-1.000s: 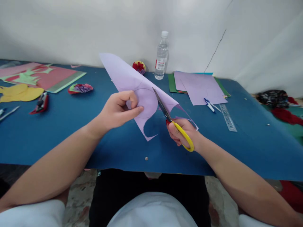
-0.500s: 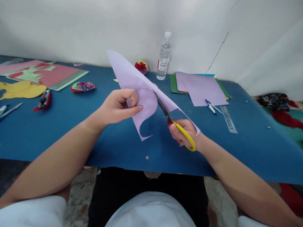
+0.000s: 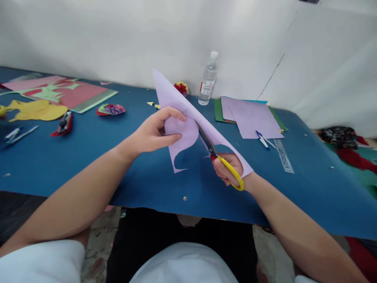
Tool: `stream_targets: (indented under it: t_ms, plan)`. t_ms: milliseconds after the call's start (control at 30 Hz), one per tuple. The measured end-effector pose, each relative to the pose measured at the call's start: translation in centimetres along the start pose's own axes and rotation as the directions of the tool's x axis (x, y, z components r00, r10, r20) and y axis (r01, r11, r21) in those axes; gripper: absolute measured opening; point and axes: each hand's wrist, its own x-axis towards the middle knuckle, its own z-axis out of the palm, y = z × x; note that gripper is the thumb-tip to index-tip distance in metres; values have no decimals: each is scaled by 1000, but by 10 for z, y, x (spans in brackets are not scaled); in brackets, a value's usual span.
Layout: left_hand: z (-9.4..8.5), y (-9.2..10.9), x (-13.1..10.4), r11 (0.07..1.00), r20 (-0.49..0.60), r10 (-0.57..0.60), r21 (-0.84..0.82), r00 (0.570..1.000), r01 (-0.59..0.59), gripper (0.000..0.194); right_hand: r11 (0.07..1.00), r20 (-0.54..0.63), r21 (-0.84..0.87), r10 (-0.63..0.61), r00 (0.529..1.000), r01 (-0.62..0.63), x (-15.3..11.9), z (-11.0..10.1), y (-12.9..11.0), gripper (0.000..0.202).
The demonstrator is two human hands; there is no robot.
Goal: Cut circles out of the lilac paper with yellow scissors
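Observation:
My left hand [image 3: 156, 131] grips a sheet of purple paper [image 3: 185, 131] between thumb and fingers, holding it up above the table. A round outline is drawn on the sheet, and part of its edge is cut free, leaving a curved gap below. In my right hand [image 3: 226, 169] is a pair of scissors [image 3: 231, 173] with yellow and red handles. Their dark blades lie at the right side of the drawn circle, against the paper. A strip of the sheet stretches down over my right hand to the wrist.
On the blue table [image 3: 147, 181] stand a water bottle [image 3: 207, 80] and a stack of coloured paper [image 3: 253, 118]. Pens [image 3: 263, 140] and a clear ruler [image 3: 284, 156] lie at right. Leftward are a red stapler [image 3: 63, 124], a folded paper flower [image 3: 111, 109] and yellow cutouts [image 3: 41, 111].
The fingers of my left hand have uncurled somewhat on the paper. The sheet has turned slightly, and the scissors stay at the circle's right edge. The camera view has shifted a little.

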Motion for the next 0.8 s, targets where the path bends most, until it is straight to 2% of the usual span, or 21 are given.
stream_targets:
  t_ms: [133,300,433,567,800]
  plan:
    - [3,-7,-1,999,-130,-19,-32,991,15,44,999,3,-6,35,999,-35,3,2,3,83]
    - [9,0,-2,975,-209,-194,-146,958,166,46,998,9,-58,36,999,-35,4,-2,9,84]
    - [11,9,-2,941,-200,-286,-243,937,235,55,996,74,-88,11,997,-4,1,-7,6,78]
    - [11,15,-1,948,-190,-270,-225,944,226,57,993,136,-99,-55,989,69,-3,-9,2,75]
    - [10,20,-2,962,-167,-250,-153,954,225,55,990,165,-78,-100,981,114,-4,-11,6,70]
